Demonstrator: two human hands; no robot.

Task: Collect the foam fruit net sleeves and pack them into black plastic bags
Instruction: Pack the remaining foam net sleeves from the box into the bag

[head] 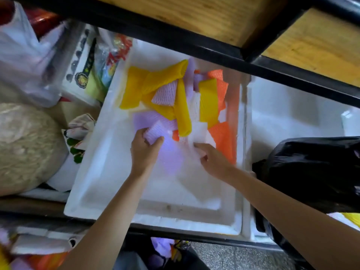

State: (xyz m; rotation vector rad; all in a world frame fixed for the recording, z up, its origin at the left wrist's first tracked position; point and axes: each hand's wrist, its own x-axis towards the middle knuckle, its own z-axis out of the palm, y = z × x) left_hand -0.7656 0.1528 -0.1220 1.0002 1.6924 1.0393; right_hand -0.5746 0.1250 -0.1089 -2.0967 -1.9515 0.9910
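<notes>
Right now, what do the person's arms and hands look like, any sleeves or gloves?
The left hand and right hand wear no gloves, rings, watch or bracelet visible. The left arm and right arm are bare, no sleeve in view.

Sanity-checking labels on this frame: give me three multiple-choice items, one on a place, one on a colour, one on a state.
1. Where is the black plastic bag relative to the white foam box?
A. left of it
B. right of it
C. inside it

2. What colour is the sleeve in the left hand?
A. yellow
B. orange
C. pale purple

3. What is the left hand doing?
A. lying flat and open
B. gripping a sleeve
C. out of view

Answers: B, the bag sits past the box's right wall; C, lilac netting shows between the fingers; B, the fingers curl round the sleeve.
</notes>
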